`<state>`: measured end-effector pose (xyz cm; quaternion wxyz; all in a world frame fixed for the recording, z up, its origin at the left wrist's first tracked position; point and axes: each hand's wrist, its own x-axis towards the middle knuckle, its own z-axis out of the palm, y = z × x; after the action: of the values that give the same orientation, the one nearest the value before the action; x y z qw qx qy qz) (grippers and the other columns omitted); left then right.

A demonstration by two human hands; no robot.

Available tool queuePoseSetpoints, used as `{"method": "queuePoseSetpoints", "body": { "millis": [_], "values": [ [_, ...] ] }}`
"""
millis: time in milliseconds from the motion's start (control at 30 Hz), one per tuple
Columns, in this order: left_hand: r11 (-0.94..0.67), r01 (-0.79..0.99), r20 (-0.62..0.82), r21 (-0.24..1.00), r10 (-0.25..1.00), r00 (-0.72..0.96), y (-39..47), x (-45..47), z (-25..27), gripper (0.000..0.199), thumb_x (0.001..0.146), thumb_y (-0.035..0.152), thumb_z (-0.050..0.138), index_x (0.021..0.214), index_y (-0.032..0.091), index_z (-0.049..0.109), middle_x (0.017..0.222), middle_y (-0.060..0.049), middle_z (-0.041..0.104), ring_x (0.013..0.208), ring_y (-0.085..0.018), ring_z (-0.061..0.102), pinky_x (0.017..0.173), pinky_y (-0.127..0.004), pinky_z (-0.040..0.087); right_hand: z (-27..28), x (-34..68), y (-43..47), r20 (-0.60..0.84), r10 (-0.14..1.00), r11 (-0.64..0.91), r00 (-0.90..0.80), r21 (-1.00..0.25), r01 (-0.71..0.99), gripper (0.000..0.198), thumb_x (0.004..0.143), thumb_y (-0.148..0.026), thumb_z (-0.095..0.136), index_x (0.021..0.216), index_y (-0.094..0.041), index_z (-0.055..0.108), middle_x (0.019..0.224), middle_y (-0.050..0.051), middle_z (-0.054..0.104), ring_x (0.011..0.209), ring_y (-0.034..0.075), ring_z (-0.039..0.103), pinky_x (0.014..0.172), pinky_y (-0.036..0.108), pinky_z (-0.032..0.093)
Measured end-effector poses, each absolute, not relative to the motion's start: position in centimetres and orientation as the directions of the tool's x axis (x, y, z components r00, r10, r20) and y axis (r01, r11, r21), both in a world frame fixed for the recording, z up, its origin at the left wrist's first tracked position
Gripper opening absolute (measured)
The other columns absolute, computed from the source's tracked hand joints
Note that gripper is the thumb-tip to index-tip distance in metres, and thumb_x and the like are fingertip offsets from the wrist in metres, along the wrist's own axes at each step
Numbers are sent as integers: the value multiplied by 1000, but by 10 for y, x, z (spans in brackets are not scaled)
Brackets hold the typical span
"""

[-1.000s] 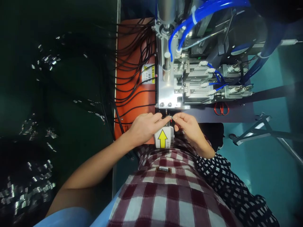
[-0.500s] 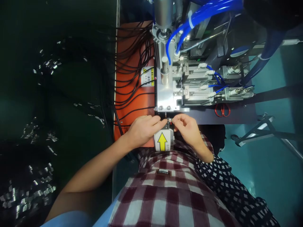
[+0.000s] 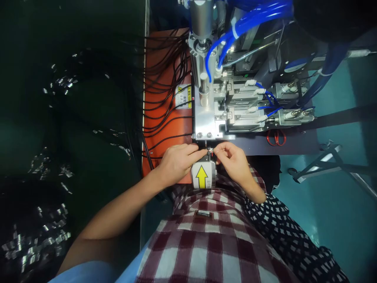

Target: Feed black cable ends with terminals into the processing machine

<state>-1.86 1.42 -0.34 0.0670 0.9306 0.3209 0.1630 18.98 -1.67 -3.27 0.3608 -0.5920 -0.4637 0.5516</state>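
Note:
My left hand point(image 3: 178, 162) is closed at the front of the machine, its index finger stretched toward a small metal connector point(image 3: 210, 149). One black cable point(image 3: 154, 157) runs in beneath this hand, which seems to grip its end; the thumb side is hidden. From the other side my right hand point(image 3: 232, 159) pinches at the connector, where a bit of red shows. The connector sits at a small black fixture, just below the silver press head point(image 3: 205, 127). Under the hands is a rounded white cover point(image 3: 196, 175) with a yellow arrow.
More black cables point(image 3: 165, 102) cross the orange plate point(image 3: 156, 137) from the left, near a warning label point(image 3: 183, 96). Blue air hoses point(image 3: 262, 17) arch above pneumatic cylinders point(image 3: 246, 94). Red-handled scissors point(image 3: 276, 137) lie on the dark tabletop. Cables with shiny ends point(image 3: 35, 236) are heaped at left.
Both hands stay at the same spot on the connector, still pinching. Only a slight shift of the camera view shows.

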Motion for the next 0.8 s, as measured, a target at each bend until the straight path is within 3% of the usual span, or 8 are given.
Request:
{"method": "queuePoseSetpoints", "body": {
  "millis": [200, 633, 800],
  "values": [
    [-795, 593, 254, 129, 605, 755, 10, -16, -5, 28, 98, 18, 42, 111, 16, 67, 75, -3, 62, 62, -14, 53, 56, -28, 39, -31, 187, -18, -291, 957, -281, -24, -941, 188, 16, 89, -33, 60, 79, -20, 60, 62, -2, 60, 56, 13, 58, 54, 26, 45],
    [-798, 545, 249, 256, 600, 761, 15, -18, -3, 31, 99, 20, 39, 111, 14, 67, 81, -5, 66, 66, -14, 58, 60, -25, 44, -33, 188, -19, -308, 951, -301, -40, -945, 130, 17, 89, -35, 61, 80, -20, 60, 61, -3, 60, 56, 13, 58, 56, 26, 44],
    [-764, 606, 219, 222, 645, 732, 12, -16, -1, 30, 98, 22, 42, 110, 17, 69, 82, -5, 67, 68, -15, 60, 61, -26, 45, -32, 186, -15, -400, 915, -398, -44, -916, 56, 17, 87, -33, 61, 78, -19, 60, 55, -4, 57, 51, 12, 54, 54, 26, 43]
  ]
}}
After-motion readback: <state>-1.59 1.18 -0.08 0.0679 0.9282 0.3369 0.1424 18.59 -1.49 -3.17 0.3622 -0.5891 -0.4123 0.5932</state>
